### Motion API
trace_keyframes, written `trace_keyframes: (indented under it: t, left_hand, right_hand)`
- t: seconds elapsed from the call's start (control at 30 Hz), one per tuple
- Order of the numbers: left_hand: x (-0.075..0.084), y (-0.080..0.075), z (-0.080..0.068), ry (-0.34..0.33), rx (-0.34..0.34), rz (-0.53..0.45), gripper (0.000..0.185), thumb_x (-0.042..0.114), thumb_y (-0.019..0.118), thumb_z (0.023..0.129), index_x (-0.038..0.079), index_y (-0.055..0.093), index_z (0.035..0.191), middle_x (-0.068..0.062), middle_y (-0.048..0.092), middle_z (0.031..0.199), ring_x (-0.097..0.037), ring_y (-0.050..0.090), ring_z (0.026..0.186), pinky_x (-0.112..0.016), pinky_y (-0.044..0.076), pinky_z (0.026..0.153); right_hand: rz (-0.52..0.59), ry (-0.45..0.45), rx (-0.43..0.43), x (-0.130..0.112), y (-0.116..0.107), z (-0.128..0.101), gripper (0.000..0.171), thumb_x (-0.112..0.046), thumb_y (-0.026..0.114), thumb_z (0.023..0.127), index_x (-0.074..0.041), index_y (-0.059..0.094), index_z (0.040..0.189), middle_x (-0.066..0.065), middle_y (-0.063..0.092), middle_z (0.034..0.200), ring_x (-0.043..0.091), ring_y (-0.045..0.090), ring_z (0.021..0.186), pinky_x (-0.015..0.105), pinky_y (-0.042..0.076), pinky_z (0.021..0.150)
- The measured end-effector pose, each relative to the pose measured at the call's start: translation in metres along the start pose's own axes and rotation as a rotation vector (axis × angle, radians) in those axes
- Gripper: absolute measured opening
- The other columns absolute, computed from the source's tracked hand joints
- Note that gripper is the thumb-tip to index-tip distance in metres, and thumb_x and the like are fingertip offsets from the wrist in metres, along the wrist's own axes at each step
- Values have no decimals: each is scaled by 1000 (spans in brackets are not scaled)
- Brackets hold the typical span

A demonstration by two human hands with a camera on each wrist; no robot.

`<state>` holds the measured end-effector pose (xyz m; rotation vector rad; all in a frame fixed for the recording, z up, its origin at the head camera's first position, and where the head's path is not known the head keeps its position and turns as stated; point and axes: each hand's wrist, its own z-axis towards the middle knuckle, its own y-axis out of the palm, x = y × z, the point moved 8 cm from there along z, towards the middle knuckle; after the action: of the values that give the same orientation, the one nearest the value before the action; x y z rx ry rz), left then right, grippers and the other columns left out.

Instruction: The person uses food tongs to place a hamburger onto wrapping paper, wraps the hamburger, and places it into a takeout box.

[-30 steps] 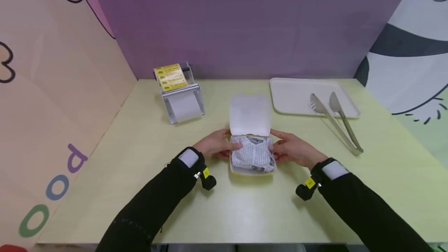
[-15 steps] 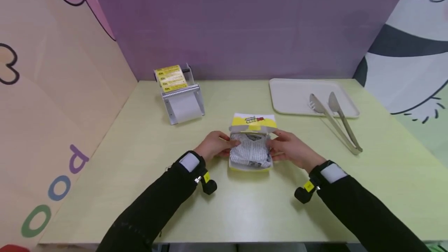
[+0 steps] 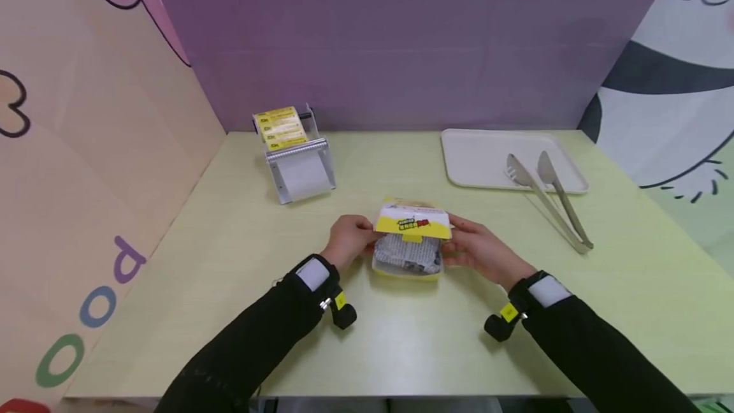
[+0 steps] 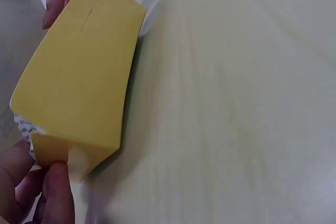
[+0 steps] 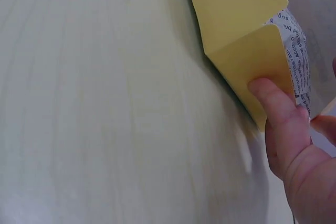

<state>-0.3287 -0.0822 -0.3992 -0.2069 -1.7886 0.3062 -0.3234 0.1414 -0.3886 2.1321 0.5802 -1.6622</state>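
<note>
Yellow cardboard makes up the small food box (image 3: 408, 244) that we hold at the middle of the pale green surface (image 3: 401, 336), seen first from the head camera. Our left hand (image 3: 348, 241) grips its left side and our right hand (image 3: 480, 248) grips its right side, fingers curled against the walls. The printed lid (image 3: 413, 223) is tipped forward and hangs partly over the paper-wrapped food (image 3: 408, 253), which shows at the front, so the box is filled but, we judge, not yet fully shut; the lid has to come down and its tab tuck in. Well behind on the left stands a label dispenser (image 3: 294, 153); on the right lie a white tray (image 3: 487, 159) and metal tongs (image 3: 550, 199). From the left wrist camera, we see the box's plain yellow wall (image 4: 79, 85) with a slit near its top, and a fingertip (image 4: 56, 190) pressed at its lower corner. From the right wrist camera, a finger (image 5: 278, 114) presses the yellow side flap (image 5: 257, 66), with printed wrapper paper (image 5: 296, 59) peeking out beside it.
</note>
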Motion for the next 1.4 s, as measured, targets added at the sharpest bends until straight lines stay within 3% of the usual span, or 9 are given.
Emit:
trace_keyframes:
  t: [0.17, 0.3, 0.47, 0.67, 0.77, 0.87, 1.1, 1.27, 1.4]
  left_hand:
    - [3, -3, -7, 31, -2, 50, 14, 10, 69, 91, 0, 74, 98, -10, 71, 97, -16, 65, 74, -24, 53, 63]
    - [6, -2, -12, 39, -69, 77, 19, 11, 65, 93, 1, 73, 107, -11, 71, 104, -18, 65, 83, -27, 54, 71]
    - [4, -1, -19, 13, -152, 87, 26, 15, 59, 97, 3, 69, 117, -9, 69, 113, -17, 65, 92, -30, 54, 81]
    - [14, -5, -28, 178, -194, 212, 51, 7, 65, 91, 0, 50, 139, -12, 69, 112, -21, 66, 101, -33, 54, 85]
    - [20, -5, -34, 284, -203, 306, 46, 5, 67, 90, 1, 56, 134, -11, 70, 110, -22, 66, 101, -34, 54, 86]
    - [23, -4, -37, 340, -193, 358, 30, 4, 67, 90, 5, 68, 119, -9, 71, 111, -21, 66, 100, -34, 54, 85]
    - [22, -5, -35, 341, -139, 357, 19, 3, 67, 89, 5, 75, 106, -9, 70, 106, -20, 60, 93, -36, 52, 83]
    - [25, 0, -36, 436, -118, 460, 17, 0, 67, 89, 4, 75, 104, -10, 65, 101, -23, 59, 95, -37, 52, 84]
    - [26, 2, -32, 425, -143, 512, 11, 2, 69, 88, 3, 76, 96, -8, 63, 101, -20, 57, 93, -34, 50, 83]
  right_hand:
    - [17, -20, -50, -1, 5, -1, 69, -3, 44, 98, -11, 9, 156, 18, 49, 133, 21, 59, 106, 36, 52, 91]
    - [-7, -33, -64, -3, 6, -3, 73, 1, 46, 95, -11, 9, 156, 25, 41, 133, 23, 58, 110, 34, 52, 92]
    - [-23, -18, -61, -3, 5, -6, 76, 2, 48, 94, -14, 9, 157, 23, 37, 135, 24, 56, 111, 32, 51, 93]
    - [-115, -66, -82, -5, 4, -5, 75, 2, 50, 94, -13, 11, 157, 24, 34, 137, 22, 52, 111, 28, 51, 87]
    - [-168, -78, -79, -5, 4, -3, 75, 1, 50, 93, -14, 14, 157, 24, 36, 139, 22, 49, 109, 24, 50, 78]
    - [-200, -76, -67, -3, 4, -2, 75, 2, 50, 93, -15, 15, 157, 24, 38, 140, 23, 48, 108, 23, 48, 73]
    - [-209, -66, -22, 2, 3, -2, 72, 4, 46, 96, -15, 12, 157, 27, 35, 139, 26, 50, 114, 30, 52, 90]
    - [-252, -48, 43, 4, 1, 1, 84, 10, 54, 88, -16, 13, 157, 26, 39, 132, 30, 48, 111, 30, 53, 84]
    - [-297, -26, 103, 4, 1, 3, 88, 10, 60, 84, -12, 16, 156, 25, 43, 127, 32, 48, 110, 31, 53, 81]
